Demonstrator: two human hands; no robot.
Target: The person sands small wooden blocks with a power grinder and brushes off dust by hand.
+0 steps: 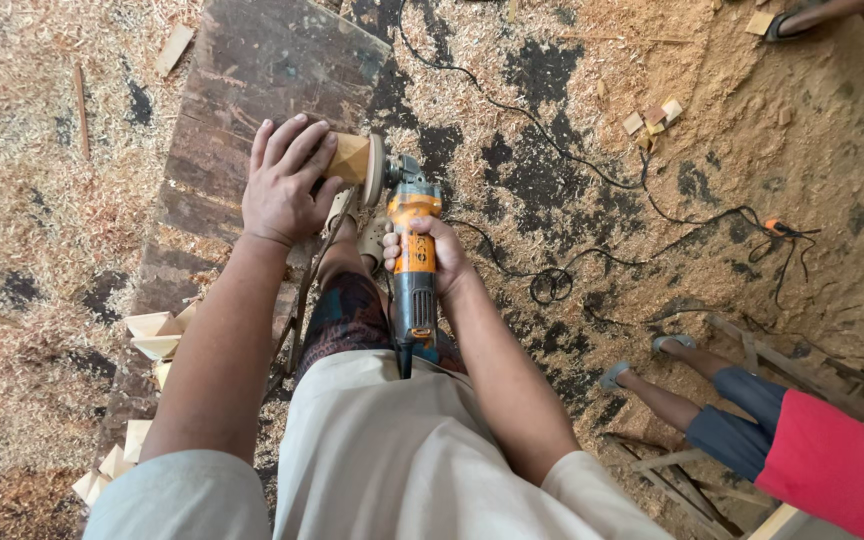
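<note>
Over a dark plank surface, head view: left hand lies palm down with fingers curled over a faceted wooden block, pressing it at the plank's right edge. Right hand is wrapped around the body of an orange angle grinder; its disc touches the block's end. Cut wooden pieces lie near the left elbow. Sawdust covers the floor. Another person in red sits lower right
</note>
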